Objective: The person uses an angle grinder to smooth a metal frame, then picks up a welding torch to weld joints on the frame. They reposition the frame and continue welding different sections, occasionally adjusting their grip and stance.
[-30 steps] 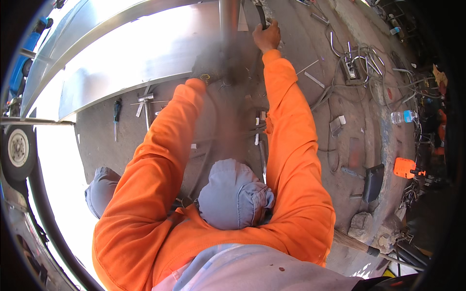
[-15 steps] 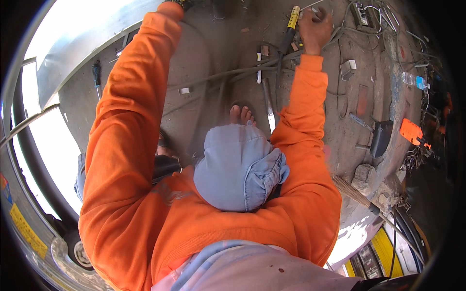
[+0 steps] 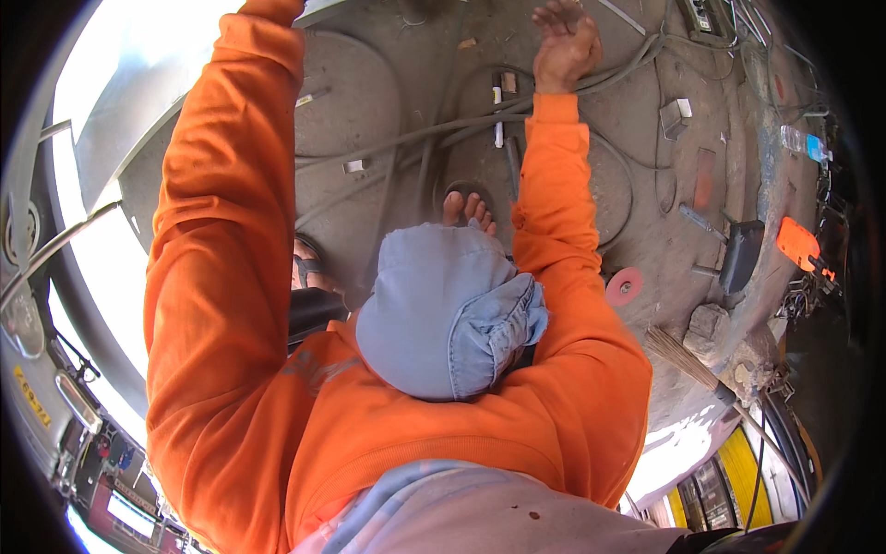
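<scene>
My right hand [image 3: 567,44] reaches out at the top of the head view with its fingers apart and slightly bent. Nothing shows in it. Below and beside it run grey cables [image 3: 614,76] lying on the ground. To its lower left are a white marker-like stick [image 3: 497,111] and a small brown block [image 3: 509,83]. My left arm stretches up in an orange sleeve [image 3: 245,102], and the hand itself is cut off by the upper edge. Just right of that sleeve lies a thin pale stick [image 3: 312,97].
A pale metal panel [image 3: 134,120] stands on the left. To the right lie a pink disc [image 3: 625,287], an open metal box piece [image 3: 676,116], a black block with metal handles [image 3: 744,257], a broom [image 3: 685,362], a stone [image 3: 708,331], an orange object [image 3: 799,245] and a plastic bottle [image 3: 805,143].
My right hand has moved left and up, and its fingers have opened. The yellow-and-black handled tool beside it is out of sight. My left arm has shifted left and further out of view.
</scene>
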Available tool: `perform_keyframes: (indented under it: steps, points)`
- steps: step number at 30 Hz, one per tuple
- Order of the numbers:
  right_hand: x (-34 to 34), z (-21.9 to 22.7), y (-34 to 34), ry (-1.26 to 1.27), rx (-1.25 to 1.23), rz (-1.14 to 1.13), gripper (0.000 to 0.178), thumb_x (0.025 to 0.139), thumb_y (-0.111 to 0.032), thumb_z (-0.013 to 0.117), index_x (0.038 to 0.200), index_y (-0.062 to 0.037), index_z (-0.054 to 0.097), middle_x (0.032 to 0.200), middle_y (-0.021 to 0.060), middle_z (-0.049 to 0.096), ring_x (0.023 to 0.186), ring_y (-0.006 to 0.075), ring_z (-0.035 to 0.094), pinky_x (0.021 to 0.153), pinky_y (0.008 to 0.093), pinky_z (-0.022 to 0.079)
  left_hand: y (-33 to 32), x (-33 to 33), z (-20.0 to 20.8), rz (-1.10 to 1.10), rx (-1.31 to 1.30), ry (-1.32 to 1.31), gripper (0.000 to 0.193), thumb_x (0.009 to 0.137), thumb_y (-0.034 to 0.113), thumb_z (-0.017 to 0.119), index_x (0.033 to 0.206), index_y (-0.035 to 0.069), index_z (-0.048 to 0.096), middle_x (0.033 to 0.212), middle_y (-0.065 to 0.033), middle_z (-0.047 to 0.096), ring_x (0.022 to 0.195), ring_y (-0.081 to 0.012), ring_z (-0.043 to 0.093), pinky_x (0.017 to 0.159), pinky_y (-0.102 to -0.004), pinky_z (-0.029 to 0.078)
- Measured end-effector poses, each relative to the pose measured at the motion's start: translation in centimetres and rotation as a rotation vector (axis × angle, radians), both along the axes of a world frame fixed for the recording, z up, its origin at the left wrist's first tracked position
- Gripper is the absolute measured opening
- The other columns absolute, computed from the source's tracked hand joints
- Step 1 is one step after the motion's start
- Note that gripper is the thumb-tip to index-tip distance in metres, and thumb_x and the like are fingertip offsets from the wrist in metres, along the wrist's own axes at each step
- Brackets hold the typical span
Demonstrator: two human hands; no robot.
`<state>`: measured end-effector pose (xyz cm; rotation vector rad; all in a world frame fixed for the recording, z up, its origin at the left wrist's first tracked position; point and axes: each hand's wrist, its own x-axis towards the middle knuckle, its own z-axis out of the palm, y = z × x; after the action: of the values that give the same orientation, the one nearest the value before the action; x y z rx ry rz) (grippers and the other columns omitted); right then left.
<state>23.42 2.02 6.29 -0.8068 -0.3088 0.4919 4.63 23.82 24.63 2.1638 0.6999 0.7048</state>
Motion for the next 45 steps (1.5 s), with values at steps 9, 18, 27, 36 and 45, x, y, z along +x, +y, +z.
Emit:
perform_keyframes:
  steps: [9, 18, 27, 36, 45]
  points:
    - [-2.7, 0.5, 10.2, -0.191, -0.310, 0.016, 0.032, 0.104, -0.020, 0.049, 0.118, 0.0014, 0.068, 0.102, 0.0148, 0.073, 0.093, 0.0297, 0.070, 0.081, 0.0424, 0.056, 0.2, -0.2, 0.0, -0.086, 0.006, 0.007, 0.049, 0.089, 0.021, 0.078, 0.130, 0.002, 0.060, 0.110, -0.0113, 0.070, 0.102, -0.0200, 0.065, 0.091, -0.0348, 0.054]
    - [-6.8, -1.8, 7.7, -0.889, -0.421, 0.454, 0.051, 0.109, -0.030, 0.046, 0.138, 0.0110, 0.056, 0.138, 0.0287, 0.062, 0.134, 0.0354, 0.057, 0.113, 0.0396, 0.043, -2.7, -4.0, -4.3, 0.207, -0.139, -0.048, 0.057, 0.095, 0.040, 0.072, 0.134, 0.002, 0.058, 0.124, -0.0145, 0.068, 0.114, -0.0283, 0.065, 0.101, -0.0399, 0.051]
    - [-4.6, 0.9, 6.5, -0.813, -0.565, 0.806, 0.063, 0.095, 0.000, 0.041, 0.156, 0.0106, 0.031, 0.159, 0.0264, 0.042, 0.148, 0.0316, 0.043, 0.116, 0.0312, 0.039, -4.0, -10.2, -18.6, 0.524, -1.013, -1.294, 0.061, 0.107, 0.041, 0.046, 0.151, 0.002, 0.033, 0.152, -0.0246, 0.044, 0.143, -0.0408, 0.043, 0.119, -0.0532, 0.039]
    - [-4.8, -1.3, 5.9, -0.570, -0.420, 0.884, 0.069, 0.110, -0.032, 0.048, 0.160, 0.0080, 0.021, 0.165, 0.0243, 0.029, 0.154, 0.0331, 0.028, 0.122, 0.0453, 0.032, 0.4, -12.6, -15.9, 0.986, -0.008, 0.320, 0.056, 0.096, 0.015, 0.065, 0.146, 0.006, 0.040, 0.122, -0.0258, 0.067, 0.109, -0.0398, 0.067, 0.090, -0.0492, 0.054]
    - [-6.9, -0.3, 5.8, -0.540, -0.400, 0.775, 0.064, 0.109, -0.025, 0.047, 0.160, 0.0058, 0.023, 0.161, 0.0266, 0.036, 0.150, 0.0344, 0.037, 0.120, 0.0430, 0.036, 1.0, -12.6, -16.6, 0.944, 0.162, 0.275, 0.037, 0.109, 0.030, 0.050, 0.133, 0.003, 0.052, 0.117, -0.0186, 0.069, 0.099, -0.0312, 0.067, 0.087, -0.0442, 0.053]
